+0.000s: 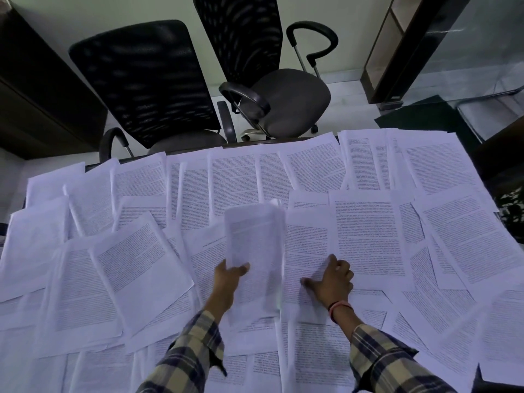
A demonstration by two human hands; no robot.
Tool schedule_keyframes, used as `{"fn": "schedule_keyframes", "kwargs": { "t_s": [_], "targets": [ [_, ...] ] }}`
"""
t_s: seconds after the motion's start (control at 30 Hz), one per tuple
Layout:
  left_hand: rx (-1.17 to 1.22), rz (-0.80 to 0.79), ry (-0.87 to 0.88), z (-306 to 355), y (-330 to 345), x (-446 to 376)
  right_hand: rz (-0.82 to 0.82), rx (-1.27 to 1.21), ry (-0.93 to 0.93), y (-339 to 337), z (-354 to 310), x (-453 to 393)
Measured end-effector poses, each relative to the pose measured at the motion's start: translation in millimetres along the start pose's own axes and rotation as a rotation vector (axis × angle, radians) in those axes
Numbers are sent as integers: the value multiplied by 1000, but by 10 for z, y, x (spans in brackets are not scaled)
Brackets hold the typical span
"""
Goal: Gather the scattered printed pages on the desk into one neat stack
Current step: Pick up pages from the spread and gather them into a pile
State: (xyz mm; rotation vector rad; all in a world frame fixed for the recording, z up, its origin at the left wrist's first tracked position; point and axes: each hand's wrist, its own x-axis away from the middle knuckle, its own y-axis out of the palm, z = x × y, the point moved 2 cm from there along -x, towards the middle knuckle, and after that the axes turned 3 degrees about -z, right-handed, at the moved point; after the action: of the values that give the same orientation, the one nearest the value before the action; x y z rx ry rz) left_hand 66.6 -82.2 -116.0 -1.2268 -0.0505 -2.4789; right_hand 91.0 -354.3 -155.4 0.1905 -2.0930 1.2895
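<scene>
Several white printed pages (368, 239) lie scattered and overlapping over the whole desk, hiding its top. My left hand (226, 279) grips the near edge of a lifted page (255, 245), which is blurred and raised off the others at the centre. My right hand (331, 279) rests flat with spread fingers on a page (306, 251) just right of the lifted one, its fingertips at that sheet's near edge. Both arms wear plaid sleeves, and a red band circles the right wrist.
Two black mesh office chairs (147, 80) (283, 100) stand beyond the far edge of the desk. A dark cabinet (34, 89) is at the left, and a glass partition with a wooden frame (397, 52) at the right. A plant (510, 211) shows by the right edge.
</scene>
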Motion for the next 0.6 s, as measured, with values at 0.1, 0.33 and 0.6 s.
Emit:
{"fn": "schedule_keyframes", "kwargs": {
  "t_s": [0.1,0.33,0.6],
  "targets": [
    [83,-13,60,219,-332,29,0,8,-6,10,-23,-1],
    [5,-151,146,472,-271,155,-60,39,-110,116,-53,16],
    [-522,53,160,6,154,-160,314,-168,98,-677,528,-509]
  ]
}}
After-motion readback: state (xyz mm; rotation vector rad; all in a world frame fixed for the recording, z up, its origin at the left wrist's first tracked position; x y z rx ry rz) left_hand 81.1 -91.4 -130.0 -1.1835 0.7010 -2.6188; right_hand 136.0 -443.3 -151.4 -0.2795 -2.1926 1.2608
